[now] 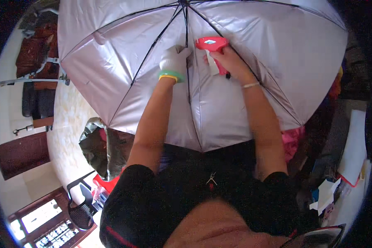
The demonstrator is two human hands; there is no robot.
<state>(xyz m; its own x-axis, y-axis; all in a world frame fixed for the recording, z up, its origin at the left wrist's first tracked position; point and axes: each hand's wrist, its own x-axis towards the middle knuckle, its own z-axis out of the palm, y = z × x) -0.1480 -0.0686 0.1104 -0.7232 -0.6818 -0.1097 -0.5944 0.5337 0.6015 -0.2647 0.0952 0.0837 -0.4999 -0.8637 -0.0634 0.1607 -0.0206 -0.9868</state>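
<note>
An opened umbrella (277, 45) with a silvery inner side spreads in front of me, its black ribs running out from a hub (183, 2) at the top. My left hand (174, 61), in a pale glove with a green and yellow cuff, is closed at a black rib (189, 87) near the middle; its fingertips are partly hidden. Just to the right, my right hand (232, 64) is bare and wraps round the handle of a red pistol-shaped hand tool (213, 42). A whitish piece shows beside its grip, and its exact kind is unclear.
Below the umbrella at left is a dark, shiny bag-like bundle (124, 151). A black mesh chair-like object (81, 215) stands farther left, near a brown door (22, 153). Pink fabric (291, 142) shows at right, with white papers (326, 196) beyond.
</note>
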